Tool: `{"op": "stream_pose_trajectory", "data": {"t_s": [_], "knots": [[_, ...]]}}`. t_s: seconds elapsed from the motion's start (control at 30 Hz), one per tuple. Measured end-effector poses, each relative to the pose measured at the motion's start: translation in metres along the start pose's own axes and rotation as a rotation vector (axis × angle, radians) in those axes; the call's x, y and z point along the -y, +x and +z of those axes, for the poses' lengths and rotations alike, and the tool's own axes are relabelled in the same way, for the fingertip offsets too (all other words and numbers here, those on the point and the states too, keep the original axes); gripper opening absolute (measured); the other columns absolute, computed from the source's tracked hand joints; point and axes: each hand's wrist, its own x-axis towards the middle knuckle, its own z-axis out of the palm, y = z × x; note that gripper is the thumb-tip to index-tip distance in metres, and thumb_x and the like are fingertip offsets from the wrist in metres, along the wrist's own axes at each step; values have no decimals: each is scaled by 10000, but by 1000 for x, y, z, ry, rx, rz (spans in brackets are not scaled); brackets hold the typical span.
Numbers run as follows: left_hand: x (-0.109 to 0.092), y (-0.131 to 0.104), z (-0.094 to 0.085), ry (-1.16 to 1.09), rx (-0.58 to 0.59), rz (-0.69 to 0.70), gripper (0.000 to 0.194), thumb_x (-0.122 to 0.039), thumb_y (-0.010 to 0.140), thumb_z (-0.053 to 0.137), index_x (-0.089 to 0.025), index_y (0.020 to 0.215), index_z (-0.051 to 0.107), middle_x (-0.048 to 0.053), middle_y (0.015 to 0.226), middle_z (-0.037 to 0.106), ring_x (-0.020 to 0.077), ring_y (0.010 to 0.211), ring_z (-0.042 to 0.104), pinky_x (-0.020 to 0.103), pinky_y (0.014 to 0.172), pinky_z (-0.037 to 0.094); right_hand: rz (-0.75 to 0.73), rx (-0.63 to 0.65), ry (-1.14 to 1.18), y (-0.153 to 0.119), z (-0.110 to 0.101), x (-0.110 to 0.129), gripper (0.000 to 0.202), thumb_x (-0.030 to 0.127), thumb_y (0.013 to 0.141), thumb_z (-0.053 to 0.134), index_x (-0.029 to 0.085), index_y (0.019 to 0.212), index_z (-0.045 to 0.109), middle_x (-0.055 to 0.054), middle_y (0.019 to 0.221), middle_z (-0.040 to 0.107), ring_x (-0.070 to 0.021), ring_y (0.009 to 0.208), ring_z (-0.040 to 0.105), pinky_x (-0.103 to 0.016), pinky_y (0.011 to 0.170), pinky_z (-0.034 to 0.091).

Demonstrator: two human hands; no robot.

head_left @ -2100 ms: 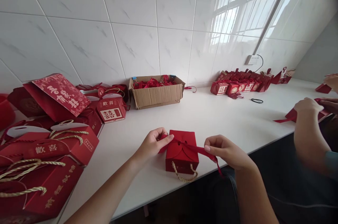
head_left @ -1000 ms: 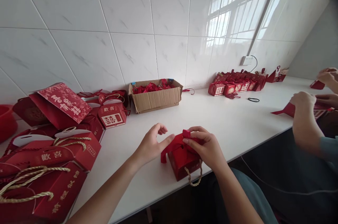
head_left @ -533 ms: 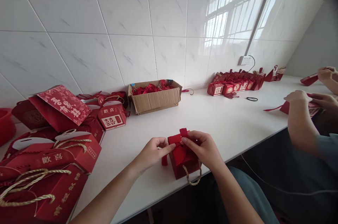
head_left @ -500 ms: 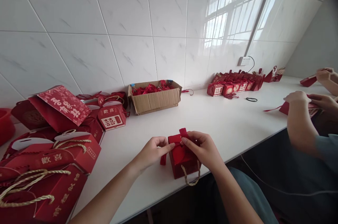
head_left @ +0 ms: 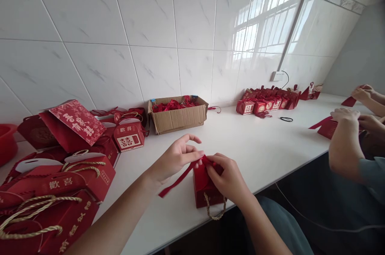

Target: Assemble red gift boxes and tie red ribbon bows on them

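Note:
A small red box (head_left: pixel 207 191) with a gold rope handle (head_left: pixel 215 211) stands near the front edge of the white table. Above its top, my left hand (head_left: pixel 180 156) pinches a red ribbon (head_left: pixel 180 179) between thumb and a finger, other fingers raised. One ribbon end hangs out to the left over the table. My right hand (head_left: pixel 224 171) grips the ribbon at the box's top right, its fingertips close to those of my left hand. The part of the ribbon between the fingers is partly hidden.
Red gift boxes (head_left: pixel 72 175) are piled at the left beside a red bowl (head_left: pixel 7 144). A cardboard box (head_left: pixel 180 118) of red ribbons stands by the wall. Finished-looking red boxes (head_left: pixel 264 104) and a black band (head_left: pixel 286 119) lie farther right. Other people's hands (head_left: pixel 345 116) work at the right.
My left hand has risen and turned, drawing a ribbon end out leftward. My right hand has shifted slightly left and stays at the ribbon. The view has tilted up slightly.

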Motion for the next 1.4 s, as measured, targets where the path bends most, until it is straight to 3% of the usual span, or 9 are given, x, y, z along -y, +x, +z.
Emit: {"op": "stream_pose_trajectory", "data": {"t_s": [0.1,0.23,0.33,0.43,0.6,0.73,0.9,1.1,1.4], "knots": [[-9,7,10,-101,74,79,481,-315,803,642,-222,1219,419,33,833,664,166,773,611,321,769,446,-55,57,-2,-2,0,1,116,185,786,520,194,683,572,-11,678,548,-138,593,463,-246,529,349],[-7,27,14,-140,200,188,650,-362,812,634,-300,1367,302,67,1040,650,191,922,607,340,835,436,3,44,89,-1,3,-2,312,309,867,476,194,582,425,11,597,455,-120,550,384,-248,509,310],[8,42,8,-42,-12,241,494,-439,849,554,-227,1278,432,46,881,653,172,840,592,306,783,423,40,24,145,1,5,-6,380,375,891,450,196,567,366,17,612,407,-115,562,358,-248,518,300],[25,44,-1,188,-259,211,370,-487,825,552,-178,1027,576,15,745,615,158,719,555,286,693,413,48,15,180,2,4,-8,405,401,896,447,197,563,338,26,608,374,-109,560,340,-245,514,292],[33,19,-4,533,-160,160,252,-449,755,648,-198,753,670,25,777,675,181,755,576,292,678,393,51,44,232,1,3,-9,343,390,897,460,179,628,494,-5,670,503,-129,630,433,-244,567,353],[35,5,1,436,-176,184,192,-382,803,608,-197,757,624,27,857,680,181,844,591,299,786,418,150,-35,343,0,6,-12,213,401,848,551,193,823,515,-4,694,591,-123,582,464,-237,530,358],[48,2,7,305,-98,205,131,-299,805,607,-199,834,528,10,855,619,159,859,577,279,792,445,148,-84,395,-2,9,-12,255,352,822,598,229,803,375,62,605,548,-83,477,374,-209,465,300],[61,5,12,363,-227,286,84,-232,787,614,-193,788,540,-9,784,609,137,798,582,271,788,457,100,-85,238,-5,6,-7,142,322,840,570,197,868,631,-38,839,671,-166,754,606,-275,675,470],[69,6,13,496,-311,431,66,-142,800,560,-205,782,557,-23,771,634,110,749,612,222,732,482,80,-143,-24,-8,4,-10,143,242,820,589,222,840,729,-95,995,603,-246,959,564,-406,845,466]]}}
